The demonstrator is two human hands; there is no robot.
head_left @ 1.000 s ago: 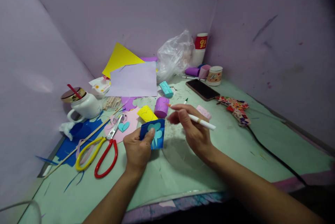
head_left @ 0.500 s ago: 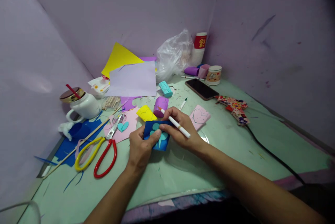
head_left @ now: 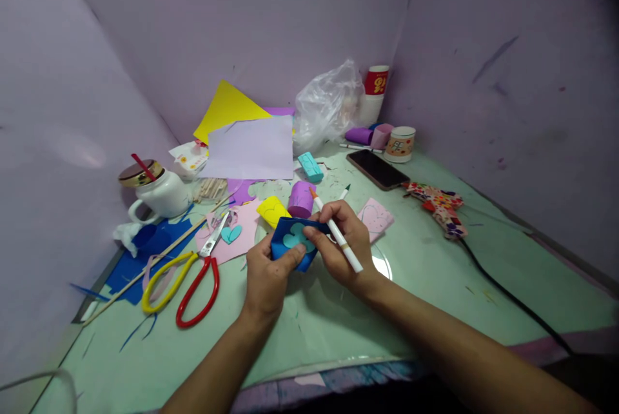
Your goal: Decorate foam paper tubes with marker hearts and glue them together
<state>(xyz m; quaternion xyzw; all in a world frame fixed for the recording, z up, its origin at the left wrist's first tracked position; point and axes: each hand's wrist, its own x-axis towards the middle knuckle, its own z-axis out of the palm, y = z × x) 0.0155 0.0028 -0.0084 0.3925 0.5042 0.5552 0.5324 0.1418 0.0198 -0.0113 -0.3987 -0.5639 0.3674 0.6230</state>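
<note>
My left hand (head_left: 271,266) grips a folded dark blue piece of paper or foam (head_left: 305,263) by its lower left, thumb on its front. On that front lies a light blue petal-shaped cutout (head_left: 293,238). Between the fingers of my right hand (head_left: 345,236) is a white marker (head_left: 344,244) with an orange tip pointing up and away from the blue piece. My right thumb also presses the cutout's right side. Just beyond are a yellow piece with a drawn heart (head_left: 273,213), a purple roll (head_left: 302,200) and a pink piece with a drawn heart (head_left: 375,219).
Scissors (head_left: 209,246) with yellow and red handles lie left, near a wooden stick (head_left: 167,251) and a white mug (head_left: 164,195). Behind are paper sheets (head_left: 251,149) and a plastic bag (head_left: 326,108). At right are a phone (head_left: 377,169) and a patterned glue gun (head_left: 438,201) with its cord.
The blue piece has turned and tilted slightly in my hands. The marker has swung steeper, its orange tip now higher and farther from the piece. The whole view has shifted a little.
</note>
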